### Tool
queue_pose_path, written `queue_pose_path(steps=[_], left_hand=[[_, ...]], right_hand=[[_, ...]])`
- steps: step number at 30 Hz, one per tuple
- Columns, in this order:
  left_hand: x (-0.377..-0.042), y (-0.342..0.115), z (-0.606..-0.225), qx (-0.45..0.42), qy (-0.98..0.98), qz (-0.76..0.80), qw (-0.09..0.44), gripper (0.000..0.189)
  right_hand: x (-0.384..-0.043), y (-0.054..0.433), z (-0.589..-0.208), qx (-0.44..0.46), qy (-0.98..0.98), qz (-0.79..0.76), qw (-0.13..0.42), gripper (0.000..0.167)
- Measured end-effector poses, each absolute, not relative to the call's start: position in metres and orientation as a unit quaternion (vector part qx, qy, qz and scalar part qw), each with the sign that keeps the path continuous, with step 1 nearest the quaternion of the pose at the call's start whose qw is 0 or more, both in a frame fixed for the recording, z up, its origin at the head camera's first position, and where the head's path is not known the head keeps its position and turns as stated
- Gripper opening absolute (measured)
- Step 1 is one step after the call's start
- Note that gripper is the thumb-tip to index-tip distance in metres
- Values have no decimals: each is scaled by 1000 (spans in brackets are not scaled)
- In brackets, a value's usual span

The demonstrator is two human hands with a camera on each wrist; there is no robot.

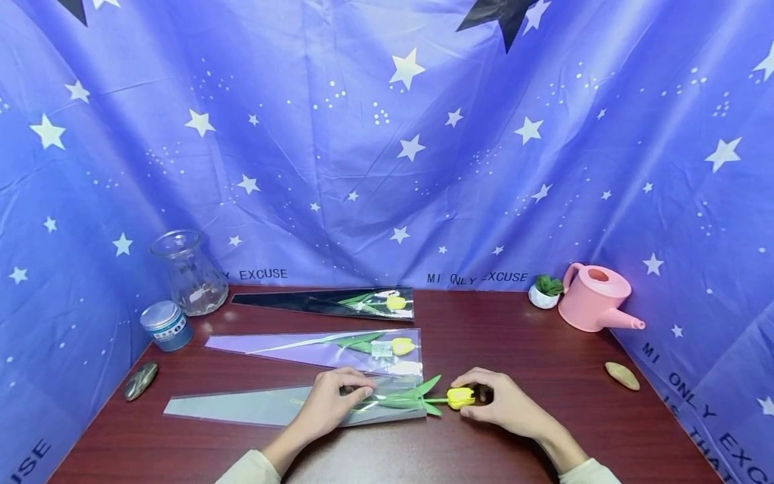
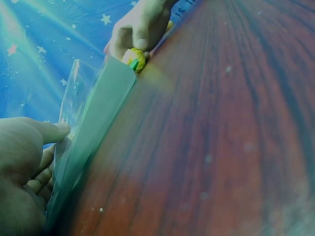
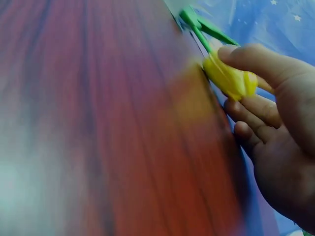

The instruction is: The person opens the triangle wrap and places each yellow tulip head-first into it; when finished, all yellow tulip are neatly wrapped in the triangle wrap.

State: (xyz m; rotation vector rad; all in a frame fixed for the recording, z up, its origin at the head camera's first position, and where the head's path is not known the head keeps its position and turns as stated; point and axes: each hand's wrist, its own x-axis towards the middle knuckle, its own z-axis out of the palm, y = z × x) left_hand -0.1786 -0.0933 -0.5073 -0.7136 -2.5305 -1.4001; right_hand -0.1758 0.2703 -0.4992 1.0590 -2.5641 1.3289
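In the head view a yellow tulip with green leaves lies with its stem inside a grey, clear-fronted flower sleeve. The bloom and leaf tips stick out past the sleeve's wide right end. My right hand holds the bloom between thumb and fingers; the right wrist view shows the thumb on the yellow petals. With thumb and fingers, my left hand pinches the sleeve's clear film, which stands away from the grey backing in the left wrist view.
Behind lie a purple sleeve and a black sleeve, each with a yellow tulip. A glass vase, blue jar and dark stone stand left. At right are a potted succulent, pink watering can and pale stone.
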Motion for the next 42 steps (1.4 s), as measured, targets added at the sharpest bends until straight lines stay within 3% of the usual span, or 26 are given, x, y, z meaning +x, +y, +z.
queue_pose_path(steps=[17, 31, 42], left_hand=[[-179, -92, -504, -243, -846, -468, 84, 13], [-178, -91, -504, -239, -846, -471, 75, 13], [-178, -90, -505, -248, -842, -468, 102, 12]], right_hand=[[-169, 265, -502, 255, -815, 520, -12, 20], [-170, 215, -505, 225, -791, 569, 0, 18], [-169, 201, -506, 232, -783, 577, 7, 19]])
